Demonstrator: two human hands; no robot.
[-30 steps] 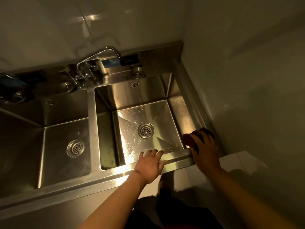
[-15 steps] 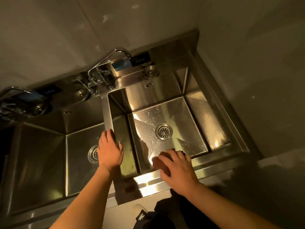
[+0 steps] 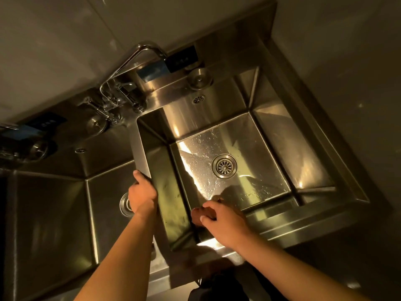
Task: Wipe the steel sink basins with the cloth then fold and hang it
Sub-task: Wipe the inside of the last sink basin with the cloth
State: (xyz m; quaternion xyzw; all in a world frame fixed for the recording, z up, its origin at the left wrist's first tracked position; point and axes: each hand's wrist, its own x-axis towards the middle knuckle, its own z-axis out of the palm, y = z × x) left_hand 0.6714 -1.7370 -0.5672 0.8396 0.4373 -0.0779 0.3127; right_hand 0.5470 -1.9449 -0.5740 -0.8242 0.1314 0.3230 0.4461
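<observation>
Right hand [image 3: 225, 224] now sits inside the right basin [image 3: 271, 148] at its near wall, low by the near-left corner. A second ago it was up on the front right corner of the rim; half a second ago at the near rim. It has dropped down and leftward. Fingers curl round a dark bunched cloth [image 3: 198, 216]; only a small brownish lump shows past the thumb. Cloth is touching or just off the near wall; I cannot tell which.

Left hand [image 3: 142, 195] has also shifted: from the front rim a second ago to the divider [image 3: 141, 153] between the two basins. It grips the divider's edge, thumb on the left side, fingers hooked over toward the right basin. Reads as a brace.

Basin floor shows water drops around the drain [image 3: 224, 166], bright glare across it. Left basin [image 3: 54, 213] lies in shadow, with nothing in it that I can make out. Tap [image 3: 130, 59] stands at the back between the basins.

Judgement: rim work looks done or dropped, and the wipe has moved to the inner walls of the right basin. Early in the task. The floor, the left basin, folding and hanging are all not yet done.
</observation>
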